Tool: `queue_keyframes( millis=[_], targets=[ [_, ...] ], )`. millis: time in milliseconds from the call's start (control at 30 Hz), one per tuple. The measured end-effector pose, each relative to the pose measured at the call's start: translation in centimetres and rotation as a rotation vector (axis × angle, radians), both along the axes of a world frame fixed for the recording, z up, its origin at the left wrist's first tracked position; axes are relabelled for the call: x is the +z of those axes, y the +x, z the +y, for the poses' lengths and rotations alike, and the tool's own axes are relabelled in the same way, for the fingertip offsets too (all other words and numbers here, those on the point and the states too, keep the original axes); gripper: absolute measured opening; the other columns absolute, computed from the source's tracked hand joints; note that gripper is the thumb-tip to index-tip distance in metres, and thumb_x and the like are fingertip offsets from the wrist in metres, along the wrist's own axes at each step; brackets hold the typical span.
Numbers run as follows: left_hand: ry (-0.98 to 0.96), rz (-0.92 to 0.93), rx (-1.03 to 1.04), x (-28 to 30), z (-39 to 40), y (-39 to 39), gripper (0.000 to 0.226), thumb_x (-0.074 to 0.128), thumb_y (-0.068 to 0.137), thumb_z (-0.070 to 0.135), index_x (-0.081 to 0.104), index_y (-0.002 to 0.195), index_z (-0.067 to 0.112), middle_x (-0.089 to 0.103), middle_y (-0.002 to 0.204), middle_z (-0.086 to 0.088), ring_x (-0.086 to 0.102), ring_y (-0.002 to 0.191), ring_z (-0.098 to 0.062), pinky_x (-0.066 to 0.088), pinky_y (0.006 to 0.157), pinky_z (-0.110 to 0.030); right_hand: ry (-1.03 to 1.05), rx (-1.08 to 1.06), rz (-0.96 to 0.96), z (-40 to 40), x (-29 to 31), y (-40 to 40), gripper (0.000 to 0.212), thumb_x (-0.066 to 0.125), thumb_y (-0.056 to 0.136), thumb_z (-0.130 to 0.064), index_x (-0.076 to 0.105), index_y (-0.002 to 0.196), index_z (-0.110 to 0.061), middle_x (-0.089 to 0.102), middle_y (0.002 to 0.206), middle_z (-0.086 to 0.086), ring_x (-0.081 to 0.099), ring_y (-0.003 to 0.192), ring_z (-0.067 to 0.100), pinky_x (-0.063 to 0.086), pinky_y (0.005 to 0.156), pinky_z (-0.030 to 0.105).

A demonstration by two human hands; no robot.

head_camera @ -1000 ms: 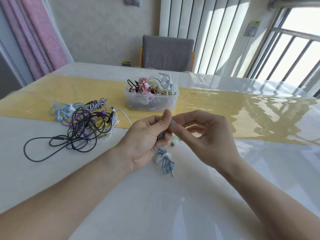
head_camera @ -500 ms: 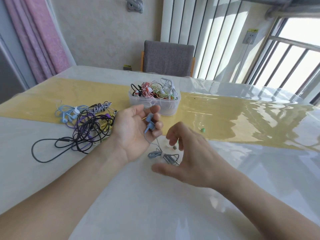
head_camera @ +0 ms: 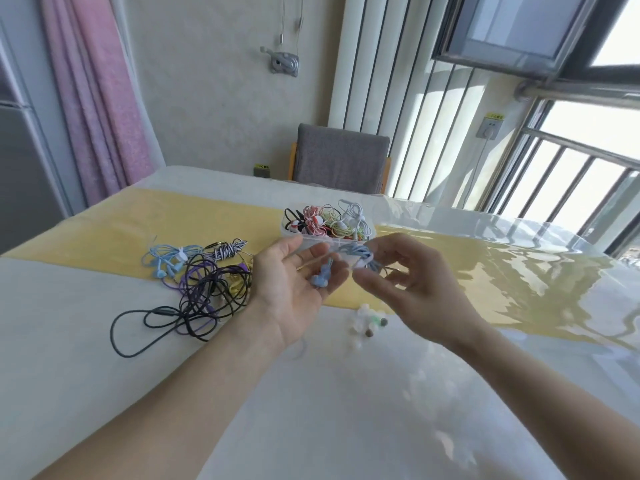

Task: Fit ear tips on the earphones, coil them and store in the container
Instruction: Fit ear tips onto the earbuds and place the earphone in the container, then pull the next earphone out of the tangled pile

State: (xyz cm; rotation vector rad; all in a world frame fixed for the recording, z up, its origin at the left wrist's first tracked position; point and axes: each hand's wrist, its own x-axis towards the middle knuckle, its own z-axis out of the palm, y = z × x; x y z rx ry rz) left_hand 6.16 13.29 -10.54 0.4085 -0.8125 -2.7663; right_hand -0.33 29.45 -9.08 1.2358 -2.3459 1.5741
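With your left hand (head_camera: 294,289) lying flat under the pale blue earbuds (head_camera: 321,278), keep your right hand (head_camera: 408,285) pinching the grey-blue coiled cord (head_camera: 360,253) and carry it straight to the far clear plastic container (head_camera: 294,233).

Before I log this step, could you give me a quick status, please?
Left hand open, blue earbuds on palm. Right hand pinching their cable bundle. Container just behind, path unobstructed.

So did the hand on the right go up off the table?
Yes. The right hand rose from the table with the blue cable, toward the container.
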Motion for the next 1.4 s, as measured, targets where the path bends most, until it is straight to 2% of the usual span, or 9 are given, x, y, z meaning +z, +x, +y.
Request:
queue_keyframes(
  millis=[267,533,633,733,900,1033,1200,1300,1400],
  targets=[
    [-0.198,-0.146,0.0,-1.0,-0.5,-0.5,0.036,0.041,0.097,0.032,0.059,0.098,0.001,0.063,0.089,-0.019,0.061,0.078,-0.032,0.048,0.07,-0.038,-0.193,-0.122,-0.327,-6.3,4.6,-6.2,0.016,0.075,0.087,-0.01,0.065,0.099,-0.007,0.075,0.093,0.011,0.073,0.084,0.021,0.06,0.065,0.034],
    [-0.311,-0.136,-0.02,-0.9,-0.7,-0.6,0.031,0.041,0.095,0.028,0.059,0.082,0.006,0.05,0.058,-0.005,0.039,0.044,-0.016,0.022,0.042,-0.023,0.687,-0.313,0.209,-11.0,3.8,-11.5,0.028,0.078,0.083,-0.034,0.079,0.102,-0.014,0.076,0.099,0.006,0.069,0.093,0.025,0.058,0.085,0.038],
    [-0.336,-0.147,-0.128,-0.9,-0.8,-0.6,0.029,0.043,0.093,0.028,0.059,0.081,0.007,0.049,0.058,-0.004,0.038,0.042,-0.015,0.02,0.043,-0.022,0.881,-0.319,0.431,-12.4,2.7,-11.3,0.03,0.071,0.088,-0.038,0.076,0.088,-0.009,0.069,0.085,0.008,0.063,0.085,0.028,0.045,0.069,0.028],
    [-0.471,-0.182,-0.082,-1.2,-0.5,-0.6,0.023,0.05,0.091,0.022,0.062,0.077,0.008,0.05,0.058,-0.003,0.037,0.042,-0.014,0.018,0.044,-0.022,1.009,-0.27,0.423,-13.0,2.0,-11.3,0.03,0.058,0.09,-0.011,0.046,0.063,-0.009,0.046,0.067,0.008,0.053,0.074,0.03,0.033,0.051,0.028],
    [-1.071,-0.125,0.242,-0.8,-0.9,-0.2,0.023,0.057,0.091,0.015,0.061,0.07,0.005,0.052,0.055,0.002,0.041,0.05,-0.014,0.031,0.048,-0.026,1.1,-0.177,0.339,-11.5,3.2,-9.7,0.029,0.036,0.094,-0.001,0.065,0.1,0.001,0.059,0.101,0.014,0.052,0.087,0.028,0.042,0.07,0.03],
    [-1.67,-0.223,0.437,0.2,-4.0,0.2,0.014,0.058,0.091,0.02,0.063,0.078,0.017,0.061,0.069,0.008,0.055,0.065,-0.012,0.039,0.058,-0.025,0.783,-0.211,0.403,-10.3,4.2,-8.6,0.039,0.044,0.091,0.0,0.072,0.117,-0.007,0.07,0.119,0.011,0.065,0.107,0.028,0.055,0.092,0.039],
    [-2.122,-0.66,0.027,1.6,-9.0,1.5,0.031,0.059,0.091,0.038,0.061,0.112,0.016,0.051,0.115,-0.005,0.044,0.116,-0.027,0.043,0.093,-0.037,0.511,-0.027,0.395,-10.2,4.3,-4.7,0.028,0.052,0.091,-0.002,0.078,0.099,-0.008,0.076,0.101,0.004,0.068,0.088,0.023,0.055,0.082,0.036],
    [-2.22,-0.822,-0.217,1.5,-10.5,2.8,0.038,0.069,0.082,0.046,0.068,0.099,0.012,0.063,0.103,-0.006,0.056,0.106,-0.028,0.045,0.08,-0.035,0.619,0.152,0.296,-11.0,2.7,-2.6,0.032,0.054,0.092,-0.006,0.073,0.116,-0.014,0.072,0.111,0.001,0.06,0.088,0.014,0.043,0.077,0.018],
    [-2.175,-0.737,-0.117,1.6,-11.2,4.0,0.02,0.078,0.075,0.037,0.071,0.077,0.018,0.069,0.081,0.0,0.064,0.083,-0.024,0.05,0.07,-0.033,0.697,0.232,0.276,-12.0,0.9,-1.2,0.047,0.061,0.09,-0.011,0.057,0.137,-0.018,0.062,0.121,0.005,0.047,0.095,0.01,0.038,0.083,0.021]
  ],
)
